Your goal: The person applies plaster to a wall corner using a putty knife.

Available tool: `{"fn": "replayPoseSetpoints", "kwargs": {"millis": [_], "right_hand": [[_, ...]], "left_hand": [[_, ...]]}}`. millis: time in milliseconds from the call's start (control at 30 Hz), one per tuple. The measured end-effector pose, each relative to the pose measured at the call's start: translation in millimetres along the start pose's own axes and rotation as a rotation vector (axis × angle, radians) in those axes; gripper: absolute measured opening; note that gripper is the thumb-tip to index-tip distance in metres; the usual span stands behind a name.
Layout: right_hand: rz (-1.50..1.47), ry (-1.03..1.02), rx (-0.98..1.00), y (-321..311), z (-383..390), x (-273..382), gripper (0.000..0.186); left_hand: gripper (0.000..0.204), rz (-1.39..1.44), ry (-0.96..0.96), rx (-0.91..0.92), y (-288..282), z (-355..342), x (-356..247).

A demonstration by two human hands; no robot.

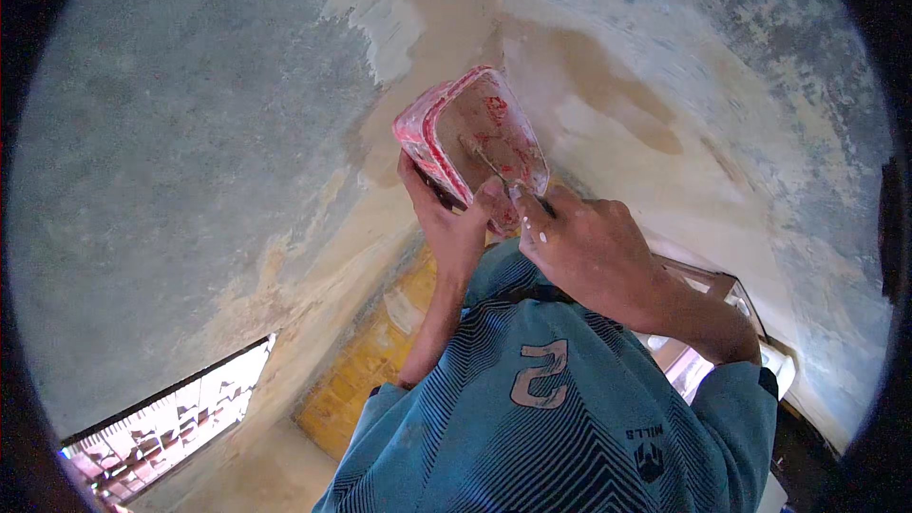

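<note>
The left hand (454, 226) grips a tub (502, 123) by its near edge. The right hand (589, 245) clasps a tool (490, 163) angled inside.

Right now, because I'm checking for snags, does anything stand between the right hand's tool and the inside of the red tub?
Nothing visible does: the thin tool in the right hand reaches into the open red tub. The left hand holds the tub, its thumb near the rim, beside the tool.
</note>
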State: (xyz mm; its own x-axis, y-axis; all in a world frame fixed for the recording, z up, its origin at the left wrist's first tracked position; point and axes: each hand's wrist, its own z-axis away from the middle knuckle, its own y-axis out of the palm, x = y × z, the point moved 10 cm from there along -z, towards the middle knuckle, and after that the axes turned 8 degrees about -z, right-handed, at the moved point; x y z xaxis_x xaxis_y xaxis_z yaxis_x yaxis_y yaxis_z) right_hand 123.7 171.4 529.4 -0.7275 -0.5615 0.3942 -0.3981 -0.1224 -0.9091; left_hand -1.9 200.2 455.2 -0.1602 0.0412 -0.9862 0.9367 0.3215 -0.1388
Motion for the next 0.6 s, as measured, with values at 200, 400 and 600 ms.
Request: {"fn": "replayPoseSetpoints", "kwargs": {"millis": [200, 400, 600], "right_hand": [[-0.111, -0.004, 0.16, 16.0, -2.0, 1.3, 0.036], [-0.139, 0.005, 0.101, 10.0, -8.6, -2.2, 0.034], [-0.302, 0.132, 0.011, -21.0, -10.4, -33.6, 0.031]], "left_hand": [[0.087, 0.005, 0.033, -0.026, -3.6, -2.8, 6.7], [0.085, 0.038, 0.01, -0.011, -11.2, -10.3, 16.9], [0.087, 0.29, -0.088, 0.031, -15.5, -7.3, 51.6]]}}
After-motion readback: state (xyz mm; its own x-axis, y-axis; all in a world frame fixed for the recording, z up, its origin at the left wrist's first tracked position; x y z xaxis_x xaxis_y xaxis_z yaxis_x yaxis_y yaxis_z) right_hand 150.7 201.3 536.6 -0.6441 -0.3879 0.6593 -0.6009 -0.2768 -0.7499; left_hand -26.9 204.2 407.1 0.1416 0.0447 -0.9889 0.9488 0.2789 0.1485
